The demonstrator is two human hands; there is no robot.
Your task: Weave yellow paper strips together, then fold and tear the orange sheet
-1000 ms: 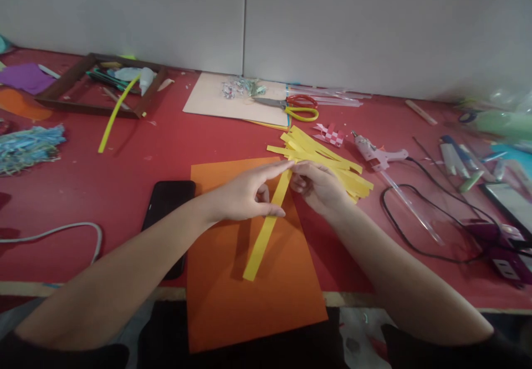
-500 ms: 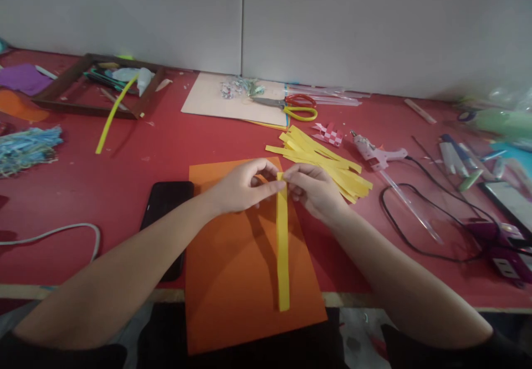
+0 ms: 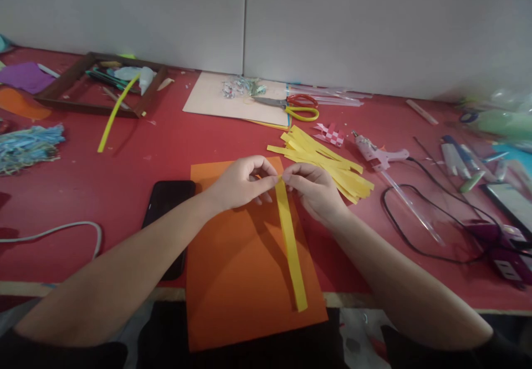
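Note:
A long yellow paper strip [image 3: 292, 247] hangs from my fingertips over an orange sheet [image 3: 233, 280], slanting down toward the right. My left hand [image 3: 248, 183] pinches its top end between thumb and forefinger. Right beside it, my right hand [image 3: 312, 187] pinches the same end, the two hands' fingertips almost meeting. Just beyond my right hand lies a loose pile of yellow paper strips [image 3: 324, 161]. A small pink-and-white woven paper piece [image 3: 331, 134] rests behind the pile.
A black phone [image 3: 168, 205] lies left of the orange sheet. Scissors [image 3: 297, 107] rest on pale card [image 3: 233, 106] at the back. To the right are a pink glue gun [image 3: 378, 153] with a black cord and a purple power strip [image 3: 505, 255]. A wooden frame [image 3: 83, 103] stands back left.
The yellow strip's lower end has swung to the right, so it now slants instead of hanging straight. Both hands keep their pinch at its top, with fingertips slightly shifted.

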